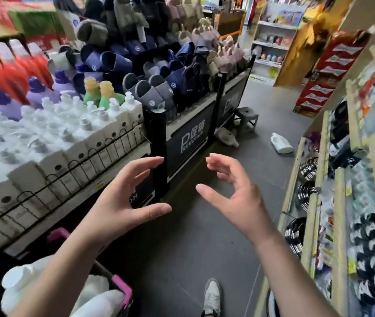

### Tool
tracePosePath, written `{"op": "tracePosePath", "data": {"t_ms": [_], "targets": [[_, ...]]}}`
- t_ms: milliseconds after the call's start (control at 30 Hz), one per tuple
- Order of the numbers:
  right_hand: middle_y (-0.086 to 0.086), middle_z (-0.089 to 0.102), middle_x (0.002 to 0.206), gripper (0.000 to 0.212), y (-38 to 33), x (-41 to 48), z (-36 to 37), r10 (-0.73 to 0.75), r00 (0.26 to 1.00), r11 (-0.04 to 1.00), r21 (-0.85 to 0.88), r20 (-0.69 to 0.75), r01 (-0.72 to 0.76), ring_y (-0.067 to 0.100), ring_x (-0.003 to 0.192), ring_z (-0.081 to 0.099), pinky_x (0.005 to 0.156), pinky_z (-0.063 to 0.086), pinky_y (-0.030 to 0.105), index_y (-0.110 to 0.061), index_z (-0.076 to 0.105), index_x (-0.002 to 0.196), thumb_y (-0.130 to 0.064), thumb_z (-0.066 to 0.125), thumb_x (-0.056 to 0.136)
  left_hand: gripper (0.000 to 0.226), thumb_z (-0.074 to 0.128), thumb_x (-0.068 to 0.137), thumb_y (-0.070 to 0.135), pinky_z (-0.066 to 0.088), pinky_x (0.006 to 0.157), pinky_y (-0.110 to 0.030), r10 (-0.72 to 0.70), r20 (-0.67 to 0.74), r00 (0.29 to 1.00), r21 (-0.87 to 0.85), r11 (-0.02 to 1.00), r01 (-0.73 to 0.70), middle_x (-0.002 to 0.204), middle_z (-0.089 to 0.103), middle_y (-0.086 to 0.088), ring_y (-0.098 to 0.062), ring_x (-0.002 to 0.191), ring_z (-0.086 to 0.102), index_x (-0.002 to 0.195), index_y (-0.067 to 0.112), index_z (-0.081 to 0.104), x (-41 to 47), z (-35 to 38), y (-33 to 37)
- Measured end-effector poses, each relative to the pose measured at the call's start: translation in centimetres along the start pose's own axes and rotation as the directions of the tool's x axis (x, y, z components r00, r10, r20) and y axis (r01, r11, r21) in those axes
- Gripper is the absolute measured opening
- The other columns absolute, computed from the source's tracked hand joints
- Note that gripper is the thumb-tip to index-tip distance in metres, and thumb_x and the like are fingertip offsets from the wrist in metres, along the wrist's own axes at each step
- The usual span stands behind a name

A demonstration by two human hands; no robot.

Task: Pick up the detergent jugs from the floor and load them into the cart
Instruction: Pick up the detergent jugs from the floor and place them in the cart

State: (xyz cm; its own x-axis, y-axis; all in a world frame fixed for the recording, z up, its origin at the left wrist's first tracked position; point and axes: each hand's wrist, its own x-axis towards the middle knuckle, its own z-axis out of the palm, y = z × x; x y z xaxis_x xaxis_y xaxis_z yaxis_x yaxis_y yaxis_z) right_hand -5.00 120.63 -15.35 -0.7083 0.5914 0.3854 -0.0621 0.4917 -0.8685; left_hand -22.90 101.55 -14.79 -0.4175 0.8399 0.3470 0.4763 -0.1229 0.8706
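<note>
Both my hands are raised in front of me over the aisle floor, empty, with fingers spread and loosely bent. My left hand (122, 202) and my right hand (232, 195) face each other, a gap between them. A white detergent jug (281, 143) lies on its side on the grey floor ahead, near the right shelving. Another pale jug (226, 137) lies on the floor beside the promotion bin's base. At the bottom left stands the cart with a pink rim (122, 287), holding several white jugs (17, 280).
A display bin (188, 133) of slippers and a table of white bottles (67, 138) line the left side. Shelving (342, 202) with hanging goods runs along the right. A small grey stool (247, 117) stands on the floor ahead. My shoe (211, 296) shows below.
</note>
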Motion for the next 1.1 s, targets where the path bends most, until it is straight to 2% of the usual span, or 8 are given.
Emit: {"op": "tracePosePath", "data": {"t_ms": [167,400,533,667,767,867,1033,1100], "targets": [[-0.013,0.066,0.138,0.062,6.2,10.2,-9.5,0.012,0.998,1.000,-0.021,-0.054,-0.013,0.012,0.133,0.060,0.113,0.047,0.036,-0.026,0.057,0.140,-0.022,0.086,0.086,0.082,0.088,0.078,0.041,0.030,0.128,-0.044,-0.005,0.094,0.996,0.008,1.000,0.004,0.154,0.055,0.002,-0.016,0.150,0.045,0.149,0.022,0.052,14.8,6.3,-1.8],[-0.015,0.067,0.136,0.060,14.7,19.5,-20.1,0.089,0.989,0.994,-0.055,-0.116,-0.096,0.013,0.132,0.062,0.113,0.048,0.041,-0.027,0.058,0.138,-0.028,0.087,0.085,0.083,0.088,0.078,0.052,0.031,0.126,-0.035,-0.018,0.190,0.982,-0.012,1.000,0.021,0.154,0.055,0.007,-0.012,0.150,0.045,0.148,0.028,0.052,29.9,12.9,-5.9],[-0.018,0.067,0.135,0.062,19.2,22.8,-23.2,0.137,0.977,0.988,-0.054,-0.164,-0.147,0.010,0.130,0.063,0.112,0.049,0.038,-0.028,0.059,0.137,-0.040,0.083,0.081,0.080,0.088,0.078,0.050,0.031,0.126,-0.037,-0.023,0.259,0.966,-0.044,0.998,0.035,0.155,0.055,0.007,-0.013,0.150,0.045,0.147,0.031,0.054,37.4,16.2,-8.8],[-0.020,0.067,0.134,0.060,24.6,26.9,-25.3,0.193,0.965,0.974,-0.086,-0.177,-0.211,0.007,0.131,0.061,0.113,0.048,0.037,-0.031,0.059,0.136,-0.027,0.088,0.084,0.086,0.088,0.076,0.055,0.032,0.127,-0.040,0.008,0.319,0.948,-0.063,0.998,0.013,0.154,0.055,0.009,-0.011,0.149,0.045,0.148,0.026,0.052,45.9,19.3,-12.8],[-0.020,0.066,0.134,0.060,28.9,31.4,-26.7,0.222,0.957,0.962,-0.116,-0.189,-0.246,0.006,0.132,0.060,0.113,0.046,0.034,-0.033,0.059,0.136,-0.028,0.087,0.084,0.089,0.087,0.074,0.060,0.034,0.126,-0.037,0.050,0.329,0.943,-0.110,0.994,-0.015,0.154,0.056,0.006,-0.013,0.149,0.047,0.148,0.022,0.052,53.4,21.3,-16.7],[-0.018,0.066,0.135,0.060,33.3,37.9,-28.8,0.224,0.953,0.953,-0.159,-0.202,-0.258,0.006,0.133,0.059,0.113,0.045,0.032,-0.032,0.058,0.137,-0.026,0.087,0.084,0.088,0.087,0.075,0.059,0.034,0.126,-0.040,0.088,0.325,0.942,-0.154,0.987,-0.040,0.154,0.056,0.003,-0.016,0.149,0.047,0.147,0.023,0.053,62.1,23.1,-21.1],[-0.018,0.065,0.136,0.061,39.1,51.2,-33.2,0.281,0.932,0.916,-0.226,-0.231,-0.332,0.005,0.132,0.059,0.114,0.046,0.036,-0.036,0.058,0.137,-0.028,0.088,0.084,0.091,0.087,0.074,0.059,0.034,0.123,-0.026,0.084,0.353,0.932,-0.189,0.982,-0.017,0.152,0.058,0.007,-0.011,0.147,0.048,0.148,0.019,0.052,78.1,24.6,-26.0],[-0.020,0.064,0.136,0.062,40.8,56.0,-34.8,0.311,0.926,0.893,-0.269,-0.214,-0.361,0.003,0.132,0.058,0.115,0.045,0.032,-0.039,0.057,0.137,-0.031,0.087,0.084,0.092,0.087,0.074,0.060,0.034,0.124,-0.029,0.080,0.373,0.924,-0.202,0.979,-0.003,0.153,0.057,0.007,-0.012,0.148,0.048,0.148,0.019,0.052,83.8,24.9,-27.5]]}}
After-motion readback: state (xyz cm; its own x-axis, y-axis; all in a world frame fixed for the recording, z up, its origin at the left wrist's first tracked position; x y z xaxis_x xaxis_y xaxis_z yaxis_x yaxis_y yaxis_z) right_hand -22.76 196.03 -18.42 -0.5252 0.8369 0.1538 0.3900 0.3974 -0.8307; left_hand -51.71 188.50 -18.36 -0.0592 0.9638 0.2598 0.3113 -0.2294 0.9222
